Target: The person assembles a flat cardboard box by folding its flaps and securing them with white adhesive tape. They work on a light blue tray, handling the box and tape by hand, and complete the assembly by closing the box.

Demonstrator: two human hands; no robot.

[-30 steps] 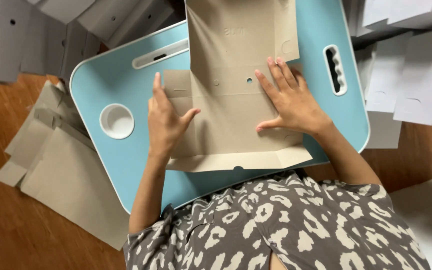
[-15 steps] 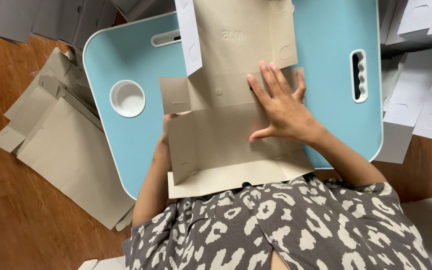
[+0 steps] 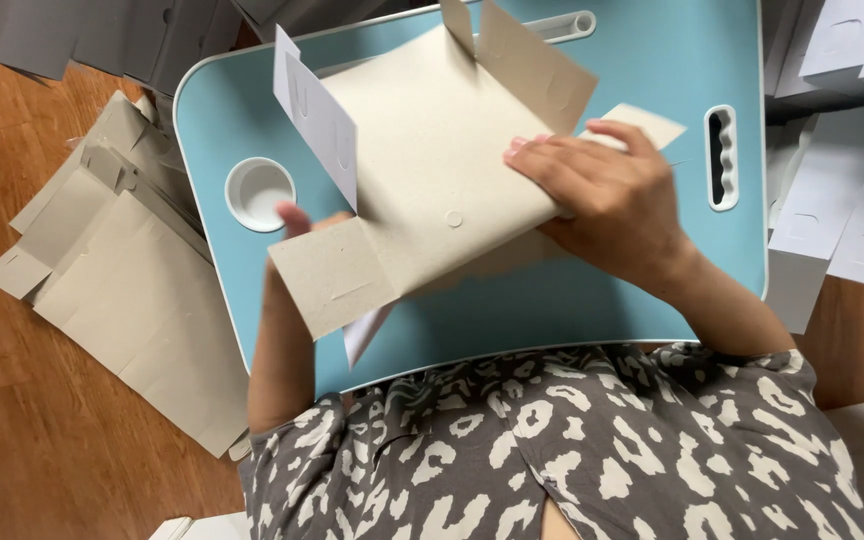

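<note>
The right hand (image 3: 602, 200) lies palm-down, fingers gripping the right edge of a folded beige cardboard sheet (image 3: 432, 170). The left hand (image 3: 297, 222) is mostly hidden beneath the sheet's near-left flap, holding it from under. The sheet is raised over a light-blue tabletop (image 3: 572, 310) with a round cup recess (image 3: 259, 192); flat cardboard pieces (image 3: 122, 280) lie left on the wooden floor (image 3: 42, 440).

Beige cardboard sheet (image 3: 432, 160), light-blue lap tray (image 3: 652, 60), grey-and-white leopard-print dress (image 3: 572, 450), brown floor (image 3: 12, 400)
</note>
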